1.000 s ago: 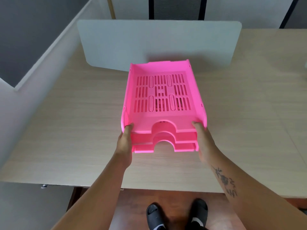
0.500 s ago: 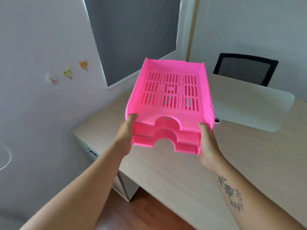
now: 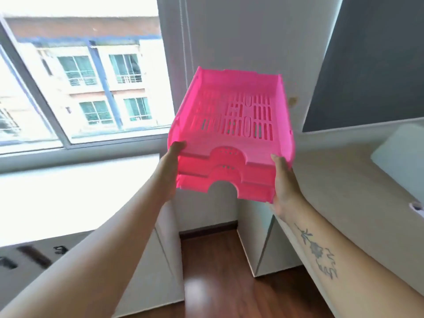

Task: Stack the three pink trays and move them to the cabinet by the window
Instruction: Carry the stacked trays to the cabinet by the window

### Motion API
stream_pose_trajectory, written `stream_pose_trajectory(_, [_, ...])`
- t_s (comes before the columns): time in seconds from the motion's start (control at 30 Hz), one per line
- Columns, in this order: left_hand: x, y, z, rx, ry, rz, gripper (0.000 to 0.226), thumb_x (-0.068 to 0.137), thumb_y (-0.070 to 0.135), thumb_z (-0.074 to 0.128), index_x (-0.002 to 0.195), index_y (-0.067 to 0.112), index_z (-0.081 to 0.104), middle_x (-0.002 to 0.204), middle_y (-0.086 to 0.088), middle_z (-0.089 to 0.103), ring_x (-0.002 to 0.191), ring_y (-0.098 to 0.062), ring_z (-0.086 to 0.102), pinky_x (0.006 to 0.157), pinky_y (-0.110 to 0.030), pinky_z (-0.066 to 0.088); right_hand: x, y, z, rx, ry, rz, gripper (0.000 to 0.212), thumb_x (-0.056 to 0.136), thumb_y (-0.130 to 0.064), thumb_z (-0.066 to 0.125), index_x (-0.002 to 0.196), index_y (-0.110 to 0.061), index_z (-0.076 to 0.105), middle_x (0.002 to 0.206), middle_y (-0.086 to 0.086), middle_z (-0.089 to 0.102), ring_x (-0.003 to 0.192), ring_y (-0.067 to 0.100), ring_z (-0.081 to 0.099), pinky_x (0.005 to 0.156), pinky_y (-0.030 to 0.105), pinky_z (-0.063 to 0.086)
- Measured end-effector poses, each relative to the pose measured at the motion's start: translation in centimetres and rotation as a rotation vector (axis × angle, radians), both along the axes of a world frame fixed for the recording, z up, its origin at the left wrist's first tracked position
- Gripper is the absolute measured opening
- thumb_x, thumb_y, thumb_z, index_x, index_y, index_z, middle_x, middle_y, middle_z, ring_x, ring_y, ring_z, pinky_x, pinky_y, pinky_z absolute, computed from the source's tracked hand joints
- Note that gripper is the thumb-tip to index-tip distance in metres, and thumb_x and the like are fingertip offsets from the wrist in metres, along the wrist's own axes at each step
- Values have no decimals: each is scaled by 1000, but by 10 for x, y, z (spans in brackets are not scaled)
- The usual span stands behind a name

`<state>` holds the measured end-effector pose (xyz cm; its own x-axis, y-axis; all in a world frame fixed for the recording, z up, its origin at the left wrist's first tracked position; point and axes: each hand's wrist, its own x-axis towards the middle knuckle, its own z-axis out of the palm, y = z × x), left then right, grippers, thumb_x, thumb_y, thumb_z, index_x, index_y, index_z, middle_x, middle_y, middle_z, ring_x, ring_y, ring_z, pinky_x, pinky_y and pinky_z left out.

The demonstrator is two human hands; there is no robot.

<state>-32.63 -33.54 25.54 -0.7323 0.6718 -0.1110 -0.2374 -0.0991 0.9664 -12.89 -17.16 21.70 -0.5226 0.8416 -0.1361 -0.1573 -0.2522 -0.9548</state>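
Observation:
Three pink slotted trays [image 3: 231, 138] are nested into one stack and held in the air in front of me, tilted slightly down to the right. My left hand [image 3: 171, 167] grips the stack's front left corner. My right hand [image 3: 284, 182] grips its front right corner. The white cabinet [image 3: 75, 193] under the window lies to the left and below the stack, its top brightly lit. The stack hangs beyond the cabinet's right end, over the gap beside it.
A large window [image 3: 75, 83] fills the upper left. The wooden desk [image 3: 344, 180] with a white divider panel [image 3: 403, 157] runs along the right. Between cabinet and desk is a narrow gap with dark wood floor [image 3: 218, 271]. A grey wall panel [image 3: 371, 60] is upper right.
The stack has left the desk and swung left with my view, from above the desk's left edge to in front of the window and cabinet. Both hands kept their grip.

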Motion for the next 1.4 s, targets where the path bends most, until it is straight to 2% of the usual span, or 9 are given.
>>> stream_pose_trajectory(0.17, [-66, -127, 2, 66, 44, 112, 45, 94, 37, 46, 131, 15, 57, 122, -24, 65, 105, -40, 66, 93, -58, 50, -113, -88, 5, 55, 34, 217, 55, 69, -66, 59, 120, -45, 58, 123, 1, 67, 115, 27, 62, 98, 59, 47])
stream_pose_trajectory(0.27, [-110, -195, 2, 63, 45, 193, 43, 94, 38, 44, 128, 17, 59, 120, -21, 67, 109, -42, 65, 92, -57, 50, -177, -144, 2, 45, 48, 311, 63, 65, -70, 62, 123, -46, 54, 131, -2, 62, 123, 28, 57, 102, 62, 41])
stream_pose_trajectory(0.37, [-155, -254, 2, 27, 39, 302, 39, 92, 39, 46, 119, 16, 64, 103, -14, 75, 92, -35, 72, 76, -51, 59, -239, -199, -7, 20, 40, 393, 80, 59, -81, 65, 128, -43, 54, 135, 1, 60, 127, 32, 53, 104, 63, 38])
stream_pose_trajectory(0.47, [-204, -307, -5, -12, 16, 374, 32, 93, 38, 45, 109, 19, 65, 82, -6, 77, 71, -24, 74, 53, -34, 57, -293, -250, -15, 8, 35, 430, 75, 61, -79, 67, 126, -42, 57, 131, -2, 64, 125, 28, 55, 106, 58, 39])
stream_pose_trajectory(0.67, [-291, -377, -30, -91, -25, 395, 36, 93, 43, 44, 111, 20, 65, 84, -7, 77, 74, -26, 74, 57, -37, 57, -375, -325, -39, -1, 6, 448, 62, 70, -73, 65, 123, -41, 57, 120, 5, 70, 112, 35, 65, 93, 62, 50])
stream_pose_trajectory(0.83, [-333, -412, -61, -141, -90, 406, 40, 90, 47, 46, 114, 22, 65, 100, -13, 75, 88, -33, 72, 70, -46, 58, -412, -362, -57, -10, -34, 450, 61, 74, -69, 62, 126, -38, 55, 117, 9, 71, 103, 36, 70, 81, 60, 57])
stream_pose_trajectory(1.03, [-357, -427, -99, -172, -155, 373, 43, 90, 50, 45, 119, 23, 61, 105, -16, 74, 94, -36, 71, 75, -50, 58, -433, -379, -83, 14, -143, 444, 69, 70, -77, 59, 128, -41, 54, 117, 6, 71, 106, 34, 69, 85, 59, 55])
stream_pose_trajectory(1.23, [-367, -424, -128, -241, -221, 357, 44, 88, 52, 46, 119, 24, 61, 106, -15, 74, 99, -35, 69, 89, -54, 53, -436, -380, -109, 22, -205, 424, 78, 65, -83, 55, 133, -45, 48, 128, -1, 66, 121, 30, 58, 101, 62, 42])
stream_pose_trajectory(1.4, [-373, -419, -122, -291, -156, 298, 39, 90, 55, 46, 114, 27, 61, 102, -10, 75, 95, -28, 70, 74, -39, 56, -446, -373, -108, 40, -235, 396, 81, 64, -83, 56, 133, -40, 51, 120, 0, 70, 111, 27, 65, 97, 56, 48])
